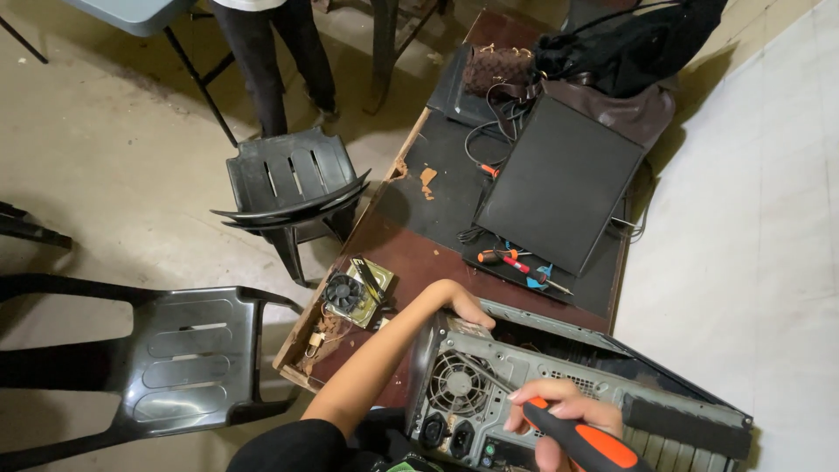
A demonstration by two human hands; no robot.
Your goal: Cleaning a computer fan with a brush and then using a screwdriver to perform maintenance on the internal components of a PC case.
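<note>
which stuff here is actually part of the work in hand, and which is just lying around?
In use:
- computer case, steadied by the left hand
- orange-handled screwdriver, gripped in the right hand, tip near the rear fan grille

Lying about:
- flat black panel
- small screwdrivers
- loose cooler fan
- bags
- plastic chairs

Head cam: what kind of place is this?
Probably an informal repair workshop: an opened PC case on a worn wooden table, loose screwdrivers, a removed fan, plastic chairs on bare floor.
</note>
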